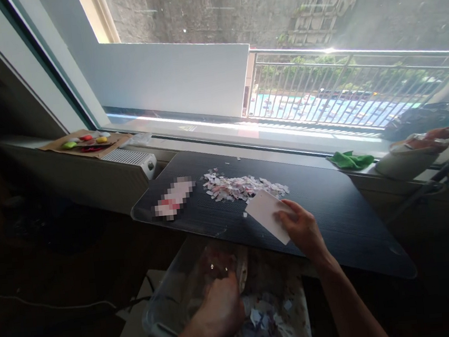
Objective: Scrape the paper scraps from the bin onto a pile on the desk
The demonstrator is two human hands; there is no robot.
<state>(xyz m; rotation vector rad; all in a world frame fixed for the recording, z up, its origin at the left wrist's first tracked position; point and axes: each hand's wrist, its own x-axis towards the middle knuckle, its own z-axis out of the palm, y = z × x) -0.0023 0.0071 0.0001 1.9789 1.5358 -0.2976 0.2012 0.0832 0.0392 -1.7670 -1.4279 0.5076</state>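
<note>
A white rectangular card is pinched in my right hand, thumb on top. The card's far edge touches a heap of small torn paper scraps on the dark tabletop. Below the table's front edge, my left hand is closed at the right side of a clear plastic box; its fingertips are partly hidden. Beside that hand, more paper scraps lie low down in a pale, stained bag or liner.
A blurred pinkish-white packet lies at the table's left. On the sill are a green cloth, a pot, and a brown paper sheet with colourful small items. A radiator adjoins the table's left corner; a white cable crosses the floor.
</note>
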